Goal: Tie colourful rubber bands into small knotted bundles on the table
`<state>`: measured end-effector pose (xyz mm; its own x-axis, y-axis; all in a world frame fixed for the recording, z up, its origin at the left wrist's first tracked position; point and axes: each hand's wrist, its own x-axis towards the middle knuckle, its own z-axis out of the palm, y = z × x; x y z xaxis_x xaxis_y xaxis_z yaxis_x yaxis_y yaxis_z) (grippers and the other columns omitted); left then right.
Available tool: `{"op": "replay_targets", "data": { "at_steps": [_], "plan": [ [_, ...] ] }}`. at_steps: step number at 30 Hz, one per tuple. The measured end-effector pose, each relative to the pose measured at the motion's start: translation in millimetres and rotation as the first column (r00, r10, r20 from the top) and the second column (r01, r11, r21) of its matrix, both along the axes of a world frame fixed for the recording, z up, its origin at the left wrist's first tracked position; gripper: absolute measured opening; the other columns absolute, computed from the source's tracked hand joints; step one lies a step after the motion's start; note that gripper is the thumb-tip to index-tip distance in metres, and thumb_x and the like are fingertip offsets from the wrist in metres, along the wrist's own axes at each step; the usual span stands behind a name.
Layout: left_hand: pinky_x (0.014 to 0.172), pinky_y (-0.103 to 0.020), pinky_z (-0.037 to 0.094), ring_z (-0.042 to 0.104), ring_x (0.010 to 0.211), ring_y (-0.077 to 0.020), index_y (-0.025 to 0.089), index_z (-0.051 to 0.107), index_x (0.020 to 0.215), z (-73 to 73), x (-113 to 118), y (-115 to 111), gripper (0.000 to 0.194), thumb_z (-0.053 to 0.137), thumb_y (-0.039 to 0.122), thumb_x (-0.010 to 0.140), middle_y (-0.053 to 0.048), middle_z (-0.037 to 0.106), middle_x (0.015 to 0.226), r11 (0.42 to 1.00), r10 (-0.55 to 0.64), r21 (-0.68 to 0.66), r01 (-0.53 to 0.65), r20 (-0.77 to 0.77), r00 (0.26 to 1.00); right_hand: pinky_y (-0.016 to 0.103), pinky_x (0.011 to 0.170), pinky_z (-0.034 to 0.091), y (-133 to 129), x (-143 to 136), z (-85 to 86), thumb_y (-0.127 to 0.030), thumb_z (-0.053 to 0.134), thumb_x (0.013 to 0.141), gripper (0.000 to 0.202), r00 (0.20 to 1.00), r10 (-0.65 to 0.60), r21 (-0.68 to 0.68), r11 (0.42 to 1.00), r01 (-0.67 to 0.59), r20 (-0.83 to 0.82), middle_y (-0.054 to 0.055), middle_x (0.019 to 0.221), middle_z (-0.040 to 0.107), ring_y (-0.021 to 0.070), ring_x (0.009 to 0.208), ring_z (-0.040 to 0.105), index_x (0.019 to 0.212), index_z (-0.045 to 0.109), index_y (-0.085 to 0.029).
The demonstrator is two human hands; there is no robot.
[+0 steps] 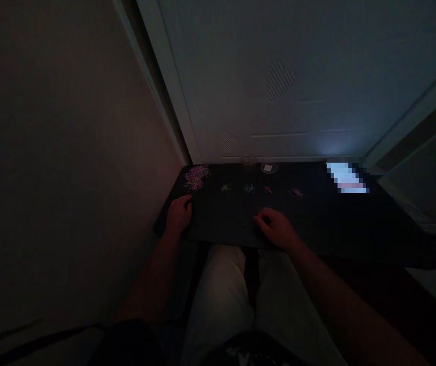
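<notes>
On the dark table (221, 218) | large pile (197, 178) just beyond left hand (179, 212) | both hands' fingers loosely curled

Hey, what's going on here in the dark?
Someone sits at a dark table. Their left hand rests beside a big pile of thin, colourful bits; their right hand rests nearer the four small heaps. I can't see anything held, though it's dim. A clear dish sits behind the heaps.
</notes>
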<state>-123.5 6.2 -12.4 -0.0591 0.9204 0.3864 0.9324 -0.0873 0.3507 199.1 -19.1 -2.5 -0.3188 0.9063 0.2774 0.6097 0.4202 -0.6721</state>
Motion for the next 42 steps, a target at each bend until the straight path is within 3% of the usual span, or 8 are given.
{"op": "replay_targets", "data": {
  "at_steps": [6,14,21,26,29,33,36,42],
  "plan": [
    [0.099,-0.038,0.042,0.056,0.108,-0.0225,0.014,0.06,0.11,-0.2,-1.2,-0.8,0.033,0.05,0.02,0.079,-0.011,0.062,0.115,0.998,0.038,0.043,-0.042,0.084,0.996,0.026,0.061,0.035,0.5,-0.3,1.0,-0.031,0.047,0.083,0.022,1.0,0.004,0.0,1.0,-0.004,0.025,0.001,0.067,0.053,0.0136,0.063,0.05,0.065,0.049,-0.019],
    [0.076,-0.032,0.051,0.064,0.077,-0.0177,0.016,0.064,0.088,7.5,2.1,-4.7,0.019,0.056,0.029,0.076,-0.006,0.069,0.086,0.98,0.199,-0.043,-0.196,0.316,0.928,0.026,0.059,0.035,1.1,0.0,-0.8,-0.032,0.047,0.083,0.022,1.0,0.003,-0.007,1.0,-0.002,0.013,0.001,0.066,0.054,0.0136,0.062,0.049,0.065,0.051,-0.019],
    [0.07,-0.029,0.05,0.063,0.073,-0.016,0.017,0.059,0.082,10.3,2.6,-5.1,0.019,0.058,0.035,0.075,-0.004,0.067,0.081,0.985,0.154,0.013,-0.175,0.412,0.898,0.026,0.059,0.035,-0.5,-1.3,1.6,-0.031,0.048,0.083,0.021,1.0,0.006,-0.004,1.0,-0.006,0.004,0.001,0.066,0.054,0.0135,0.062,0.049,0.065,0.05,-0.019],
    [0.068,-0.027,0.05,0.062,0.072,-0.0139,0.016,0.059,0.083,17.5,47.8,-7.8,0.018,0.059,0.033,0.075,-0.003,0.066,0.08,0.997,0.03,0.048,-0.064,0.511,0.859,0.026,0.059,0.036,3.0,-1.4,0.2,-0.032,0.05,0.081,0.018,1.0,0.008,-0.078,0.997,-0.01,-0.027,0.001,0.069,0.054,0.0132,0.063,0.049,0.069,0.052,-0.019],
    [0.068,-0.026,0.05,0.062,0.072,-0.0127,0.017,0.06,0.083,19.7,97.4,-6.5,0.016,0.061,0.03,0.075,-0.003,0.067,0.08,0.987,-0.152,0.036,0.16,0.555,0.818,0.025,0.058,0.038,11.8,-0.9,-0.1,-0.031,0.053,0.078,0.012,0.99,0.049,-0.179,0.981,-0.073,-0.131,0.0,0.07,0.054,0.0126,0.063,0.05,0.077,0.054,-0.019],
    [0.069,-0.025,0.051,0.064,0.073,-0.0123,0.018,0.063,0.082,18.3,150.1,1.6,0.011,0.062,0.025,0.074,-0.002,0.068,0.08,0.912,-0.323,0.0,0.41,0.614,0.72,0.024,0.059,0.04,30.7,-0.6,0.1,-0.027,0.057,0.072,0.016,0.951,0.094,-0.202,0.967,-0.158,-0.294,-0.002,0.073,0.054,0.0108,0.064,0.049,0.084,0.052,-0.018],
    [0.069,-0.026,0.052,0.064,0.073,-0.0128,0.017,0.063,0.082,14.2,164.6,8.8,0.01,0.063,0.023,0.073,-0.002,0.069,0.08,0.908,-0.321,-0.007,0.42,0.633,0.704,0.024,0.057,0.04,43.4,0.0,-1.9,-0.029,0.059,0.069,0.017,0.922,0.031,-0.211,0.97,-0.121,-0.386,-0.002,0.071,0.053,0.0097,0.061,0.049,0.08,0.05,-0.018],
    [0.069,-0.027,0.052,0.064,0.072,-0.0136,0.018,0.065,0.081,4.7,162.3,11.2,0.013,0.063,0.027,0.073,-0.003,0.069,0.079,0.918,-0.288,-0.017,0.396,0.658,0.696,0.023,0.053,0.039,45.4,1.0,-9.2,-0.03,0.056,0.072,0.018,0.9,-0.001,-0.234,0.966,-0.112,-0.436,-0.001,0.071,0.056,0.0098,0.057,0.049,0.086,0.055,-0.018]
  ]
}}
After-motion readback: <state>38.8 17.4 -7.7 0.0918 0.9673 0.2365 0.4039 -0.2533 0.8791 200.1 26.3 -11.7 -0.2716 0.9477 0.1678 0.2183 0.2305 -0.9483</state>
